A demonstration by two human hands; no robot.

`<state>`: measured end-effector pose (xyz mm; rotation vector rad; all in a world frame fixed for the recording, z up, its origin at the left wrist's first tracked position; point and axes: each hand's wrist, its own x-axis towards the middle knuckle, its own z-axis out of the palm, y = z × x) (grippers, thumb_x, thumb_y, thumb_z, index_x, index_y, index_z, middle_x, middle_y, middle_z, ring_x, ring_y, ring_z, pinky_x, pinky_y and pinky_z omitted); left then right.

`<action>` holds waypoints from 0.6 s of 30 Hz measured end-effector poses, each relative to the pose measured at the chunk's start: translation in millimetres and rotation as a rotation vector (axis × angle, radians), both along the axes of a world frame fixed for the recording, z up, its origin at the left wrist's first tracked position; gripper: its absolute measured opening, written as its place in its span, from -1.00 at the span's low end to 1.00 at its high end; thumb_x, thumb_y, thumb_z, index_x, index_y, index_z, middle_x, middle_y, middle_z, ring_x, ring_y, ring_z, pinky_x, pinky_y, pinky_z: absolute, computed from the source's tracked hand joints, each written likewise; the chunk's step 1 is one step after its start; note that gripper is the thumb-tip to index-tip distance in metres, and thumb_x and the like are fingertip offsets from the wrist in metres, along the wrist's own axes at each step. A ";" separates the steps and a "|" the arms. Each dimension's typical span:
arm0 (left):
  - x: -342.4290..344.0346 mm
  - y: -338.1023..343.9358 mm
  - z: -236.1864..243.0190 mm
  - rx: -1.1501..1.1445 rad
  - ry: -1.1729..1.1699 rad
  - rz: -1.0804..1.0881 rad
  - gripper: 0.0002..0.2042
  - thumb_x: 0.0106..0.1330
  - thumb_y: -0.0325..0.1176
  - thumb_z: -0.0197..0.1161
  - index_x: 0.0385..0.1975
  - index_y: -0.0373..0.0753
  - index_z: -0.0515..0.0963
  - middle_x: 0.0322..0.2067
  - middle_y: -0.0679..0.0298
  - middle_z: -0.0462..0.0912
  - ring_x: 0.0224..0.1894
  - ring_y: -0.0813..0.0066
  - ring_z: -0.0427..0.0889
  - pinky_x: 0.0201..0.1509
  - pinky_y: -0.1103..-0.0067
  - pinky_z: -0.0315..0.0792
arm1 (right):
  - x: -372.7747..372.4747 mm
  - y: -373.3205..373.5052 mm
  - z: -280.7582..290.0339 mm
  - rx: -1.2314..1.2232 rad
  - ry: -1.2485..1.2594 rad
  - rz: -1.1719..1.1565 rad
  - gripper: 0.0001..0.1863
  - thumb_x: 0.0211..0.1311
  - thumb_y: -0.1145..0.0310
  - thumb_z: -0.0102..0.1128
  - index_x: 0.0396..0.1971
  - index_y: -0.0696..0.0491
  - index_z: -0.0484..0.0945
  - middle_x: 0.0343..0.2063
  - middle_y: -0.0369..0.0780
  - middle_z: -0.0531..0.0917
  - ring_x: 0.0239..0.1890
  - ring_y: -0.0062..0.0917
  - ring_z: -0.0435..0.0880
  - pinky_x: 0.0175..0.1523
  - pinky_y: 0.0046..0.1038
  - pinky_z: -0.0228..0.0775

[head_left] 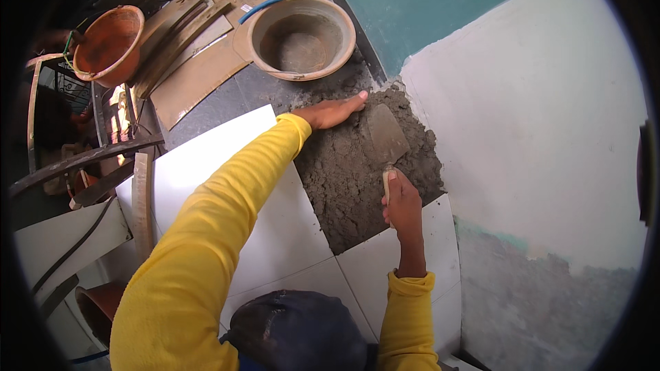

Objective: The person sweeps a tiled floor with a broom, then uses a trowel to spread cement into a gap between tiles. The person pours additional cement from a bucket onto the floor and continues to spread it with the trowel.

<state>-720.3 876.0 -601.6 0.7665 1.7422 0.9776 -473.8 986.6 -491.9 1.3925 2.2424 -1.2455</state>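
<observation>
My right hand (pixel 404 203) is wrapped round the pale handle of a trowel (pixel 387 136). The trowel's flat grey blade lies on a bed of wet mortar (pixel 337 185), pointing away from me toward the wall. At the far left edge of the mortar, my left hand (pixel 335 112) is stretched out flat with its fingers together, palm down, low over or touching the mortar. The contact itself is hidden under the palm. White floor tiles (pixel 282 233) border the mortar on the left and near sides.
Beyond the mortar stands a round mortar-stained bucket (pixel 302 38) with a blue-sleeved handle. An orange bucket (pixel 110 45) is at the far left, near wooden planks (pixel 182 41) and cardboard (pixel 196 86). A white-and-teal wall (pixel 529 96) rises on the right. A wooden strip (pixel 142 199) lies left.
</observation>
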 end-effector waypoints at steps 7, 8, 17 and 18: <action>7.0 4.3 -3.6 0.075 0.207 -0.050 -0.09 0.55 0.39 -0.47 0.61 -0.31 0.00 0.64 0.00 -0.12 0.69 0.15 -0.22 0.71 0.32 -0.29 | -30.4 20.5 -10.3 -0.010 0.069 -0.006 -0.51 0.60 0.01 -0.06 0.25 -0.03 0.62 -0.57 -0.27 0.55 -0.69 -0.61 0.48 -0.57 -0.46 0.39; 10.8 2.8 -6.1 0.093 0.260 -0.067 -0.08 0.55 0.39 -0.47 0.61 -0.32 -0.03 0.64 -0.01 -0.12 0.69 0.15 -0.23 0.71 0.31 -0.28 | -27.0 16.6 -10.4 0.009 0.086 -0.009 -0.52 0.60 0.01 -0.06 0.24 -0.02 0.62 -0.57 -0.28 0.54 -0.69 -0.62 0.47 -0.57 -0.47 0.39; 19.4 -25.5 34.7 0.228 0.118 0.108 -0.17 0.58 0.36 -0.55 0.65 -0.11 -0.09 0.64 -0.05 -0.21 0.67 -0.03 -0.17 0.70 0.29 -0.21 | 3.2 55.8 -26.0 0.811 0.297 0.463 -0.60 0.54 0.09 0.12 0.22 -0.06 0.59 -0.30 -0.09 0.72 -0.33 -0.20 0.77 -0.26 -0.12 0.59; 15.2 -45.9 23.4 0.212 0.200 0.244 -0.17 0.57 0.36 -0.56 0.63 -0.11 0.04 0.65 -0.03 -0.21 0.66 -0.03 -0.13 0.70 0.29 -0.18 | -15.2 47.7 -11.2 0.856 0.206 0.529 -0.59 0.52 0.10 0.15 0.23 -0.06 0.57 -0.25 -0.07 0.72 -0.27 -0.15 0.77 -0.21 -0.07 0.59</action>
